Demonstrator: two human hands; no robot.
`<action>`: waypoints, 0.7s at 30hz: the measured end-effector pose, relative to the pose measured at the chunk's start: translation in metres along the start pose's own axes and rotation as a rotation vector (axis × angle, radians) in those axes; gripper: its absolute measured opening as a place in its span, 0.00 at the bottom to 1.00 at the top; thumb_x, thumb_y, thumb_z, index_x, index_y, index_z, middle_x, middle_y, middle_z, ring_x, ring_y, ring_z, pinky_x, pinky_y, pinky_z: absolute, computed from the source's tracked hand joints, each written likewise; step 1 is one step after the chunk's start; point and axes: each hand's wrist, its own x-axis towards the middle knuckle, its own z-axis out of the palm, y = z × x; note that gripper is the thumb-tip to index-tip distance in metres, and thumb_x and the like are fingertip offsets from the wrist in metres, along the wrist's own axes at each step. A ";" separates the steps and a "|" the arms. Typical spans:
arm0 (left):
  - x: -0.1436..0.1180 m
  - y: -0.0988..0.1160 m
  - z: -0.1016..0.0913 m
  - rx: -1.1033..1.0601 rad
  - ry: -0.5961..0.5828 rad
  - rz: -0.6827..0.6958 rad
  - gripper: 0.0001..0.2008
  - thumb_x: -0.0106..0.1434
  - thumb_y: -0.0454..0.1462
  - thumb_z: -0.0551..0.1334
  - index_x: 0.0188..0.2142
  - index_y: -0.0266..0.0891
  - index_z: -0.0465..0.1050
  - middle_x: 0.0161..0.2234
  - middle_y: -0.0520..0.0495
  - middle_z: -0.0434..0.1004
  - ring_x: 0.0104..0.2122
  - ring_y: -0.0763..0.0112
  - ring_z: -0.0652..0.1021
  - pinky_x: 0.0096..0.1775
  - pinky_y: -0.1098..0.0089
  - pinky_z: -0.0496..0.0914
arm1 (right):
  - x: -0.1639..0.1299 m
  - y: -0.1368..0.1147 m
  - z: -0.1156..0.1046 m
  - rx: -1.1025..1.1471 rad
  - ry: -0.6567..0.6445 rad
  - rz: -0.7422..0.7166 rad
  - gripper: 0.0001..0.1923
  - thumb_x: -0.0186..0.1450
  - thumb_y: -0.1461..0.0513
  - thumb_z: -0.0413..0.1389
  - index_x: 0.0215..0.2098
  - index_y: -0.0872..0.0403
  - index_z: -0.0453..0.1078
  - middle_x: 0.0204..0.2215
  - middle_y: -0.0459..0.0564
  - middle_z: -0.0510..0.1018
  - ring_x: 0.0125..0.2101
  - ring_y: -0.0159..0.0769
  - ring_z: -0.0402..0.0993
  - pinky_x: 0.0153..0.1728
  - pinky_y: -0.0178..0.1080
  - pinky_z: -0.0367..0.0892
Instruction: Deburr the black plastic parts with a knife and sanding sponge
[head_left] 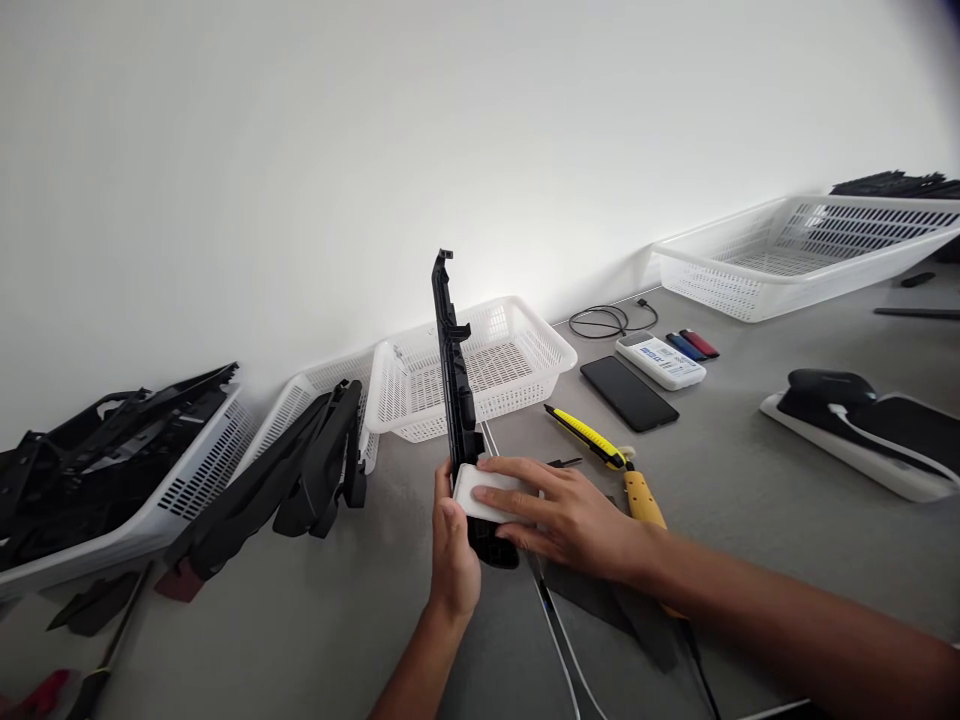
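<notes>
My left hand (456,575) is closed around the lower part of a long black plastic trim piece (450,365), which stands nearly upright above the table. A small white block with rounded corners (466,492) lies against the piece near its lower end. My right hand (574,510) grips this block from the right, fingers laid across its face. The left thumb rests by the block's left edge. Below the block, the dark rounded end (491,548) of the trim piece shows. The hands cover part of both things.
White baskets (525,395) line the wall; those at left hold black plastic parts (97,460). To the right lie a yellow utility knife (589,435), a yellow-handled corded tool (643,500), a phone (628,392), a white device (661,362) and a coiled cable (600,322). White cables (559,640) run below my hands.
</notes>
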 end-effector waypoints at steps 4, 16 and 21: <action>0.004 0.012 0.003 -0.080 0.047 0.020 0.36 0.67 0.68 0.53 0.57 0.47 0.76 0.51 0.42 0.80 0.58 0.52 0.75 0.58 0.59 0.69 | 0.003 -0.004 -0.004 0.230 -0.001 -0.026 0.20 0.75 0.62 0.54 0.64 0.52 0.71 0.62 0.59 0.77 0.58 0.44 0.78 0.55 0.46 0.77; 0.004 0.020 0.013 -0.302 -0.083 0.031 0.29 0.68 0.66 0.54 0.44 0.46 0.73 0.29 0.53 0.63 0.28 0.69 0.65 0.36 0.68 0.69 | 0.010 0.003 -0.011 0.786 -0.366 0.587 0.28 0.69 0.40 0.60 0.32 0.56 0.76 0.23 0.42 0.70 0.21 0.27 0.62 0.21 0.31 0.55; 0.001 0.023 0.016 -0.327 -0.148 -0.013 0.29 0.67 0.67 0.55 0.45 0.46 0.72 0.29 0.53 0.63 0.28 0.69 0.64 0.37 0.68 0.70 | 0.011 0.004 -0.014 0.680 -0.246 0.457 0.27 0.72 0.42 0.57 0.34 0.56 0.77 0.26 0.44 0.74 0.27 0.31 0.63 0.29 0.34 0.57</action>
